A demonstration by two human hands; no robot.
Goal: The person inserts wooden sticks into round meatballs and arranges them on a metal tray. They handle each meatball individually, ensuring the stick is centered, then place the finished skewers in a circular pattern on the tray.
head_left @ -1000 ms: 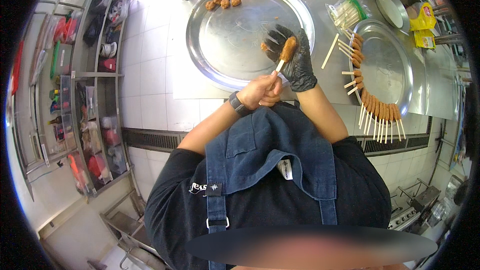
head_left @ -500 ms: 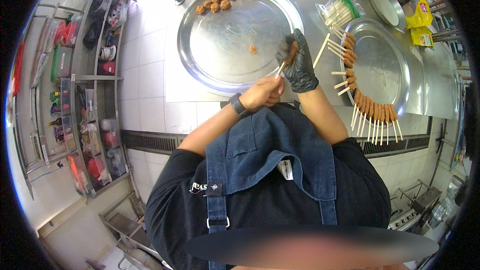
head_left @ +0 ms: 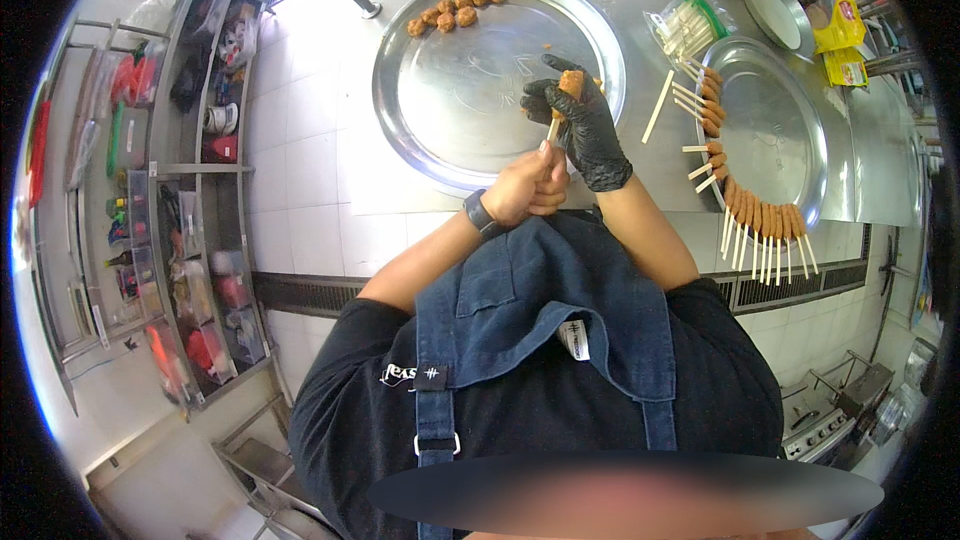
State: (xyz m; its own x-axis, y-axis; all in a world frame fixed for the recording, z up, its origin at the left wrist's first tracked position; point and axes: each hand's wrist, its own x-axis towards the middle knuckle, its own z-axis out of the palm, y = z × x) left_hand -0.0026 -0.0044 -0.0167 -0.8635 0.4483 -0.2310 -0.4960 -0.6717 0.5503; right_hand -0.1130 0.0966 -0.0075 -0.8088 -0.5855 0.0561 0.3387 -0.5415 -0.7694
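Pinching the low end of a pale flat-sided stick (head_left: 554, 128), bare left hand (head_left: 525, 183) sits at six o'clock off the big tray's rim, fingers folded in, little altered over the last second. Above it, at one o'clock, the change: the orange-brown paste (head_left: 571, 84) on that stick, blurred inside a closed fist half a second ago, now shows its blunt top, standing tilted out of the grip. Black-gloved right hand (head_left: 590, 130) has slackened to a loose curl about the paste's lower part, one finger held out toward ten o'clock. Reads as a pause between squeezes, shaping probably not finished. Materials, left to right: rough, knobbly balls (head_left: 445, 22) clustered at eleven o'clock on the big tray (head_left: 450, 95), which is thin shiny metal, scratched, wide-rimmed. A loose stick (head_left: 656, 108), straight and bare, lies off its three o'clock side; a clear, crinkled bag (head_left: 690, 28) of more sticks at two. Farther right, a second polished tray (head_left: 775, 130) carries smooth, finger-shaped skewered pieces (head_left: 760, 212) along its rim from ten o'clock down through nine to six, stick ends pointing outward, packed tightest near six.
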